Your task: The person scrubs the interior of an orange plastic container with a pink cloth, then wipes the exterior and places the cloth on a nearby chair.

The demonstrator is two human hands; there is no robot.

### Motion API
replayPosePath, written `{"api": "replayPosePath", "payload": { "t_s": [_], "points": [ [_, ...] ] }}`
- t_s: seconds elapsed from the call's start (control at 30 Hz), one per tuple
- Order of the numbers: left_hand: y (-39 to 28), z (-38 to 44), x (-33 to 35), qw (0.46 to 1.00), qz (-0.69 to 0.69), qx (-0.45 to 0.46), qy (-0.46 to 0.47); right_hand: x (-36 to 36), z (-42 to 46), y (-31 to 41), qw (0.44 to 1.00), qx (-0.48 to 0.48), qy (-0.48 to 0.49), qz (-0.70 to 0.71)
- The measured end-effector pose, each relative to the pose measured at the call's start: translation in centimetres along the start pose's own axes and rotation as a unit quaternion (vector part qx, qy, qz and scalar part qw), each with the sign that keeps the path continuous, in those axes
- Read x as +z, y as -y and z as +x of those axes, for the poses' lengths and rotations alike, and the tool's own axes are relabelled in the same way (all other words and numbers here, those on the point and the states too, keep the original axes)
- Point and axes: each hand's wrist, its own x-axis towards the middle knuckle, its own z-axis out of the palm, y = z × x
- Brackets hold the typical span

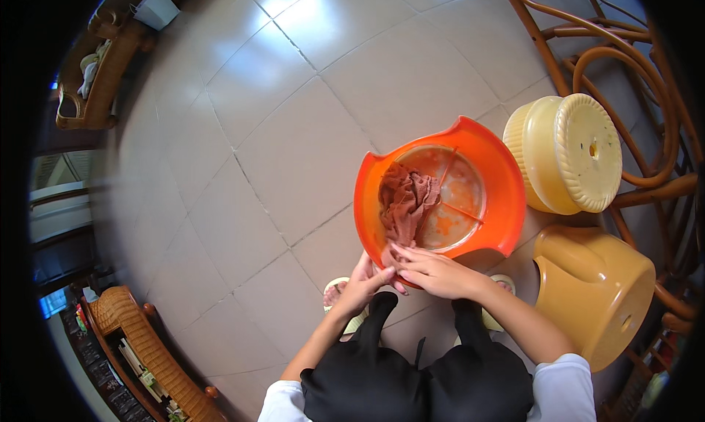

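In front of my knees is an orange plastic stool (498, 152), turned so its ribbed, hollow underside faces up. A crumpled brownish-pink cloth (407, 199) lies in the hollow on the left and trails to the near rim. My left hand (368, 279) grips that near-left rim, fingers outside, thumb towards the cloth. From above, my right hand (435, 270) presses the cloth's end against the rim, fingers bent over it. Both hands meet there, and part of the cloth is hidden beneath the fingers.
On the right stand a pale yellow plastic stool (589, 152) and a mustard plastic stool (595, 295), near bentwood furniture (655, 91). Wicker furniture (137, 328) lines the left, with a white paper bag (157, 7) at upper left. Glossy tiles (308, 163) cover the floor.
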Motion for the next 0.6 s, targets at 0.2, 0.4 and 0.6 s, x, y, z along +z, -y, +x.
{"api": "replayPosePath", "payload": {
  "t_s": [0.2, 0.4, 0.6],
  "points": [
    [-2.6, 2.1, -0.7, 0.951, 0.198, 0.133, -0.195, -1.3, -2.5, 1.8, 0.982, 0.090, 0.030, -0.166],
    [-3.9, 6.3, -0.1, 0.958, 0.054, 0.194, -0.204, 3.1, 3.2, -1.0, 0.999, 0.002, -0.044, 0.020],
    [-3.6, 6.9, -0.4, 0.948, 0.116, 0.178, -0.238, 2.4, 13.0, -2.1, 0.924, -0.065, -0.235, 0.294]
  ]
}}
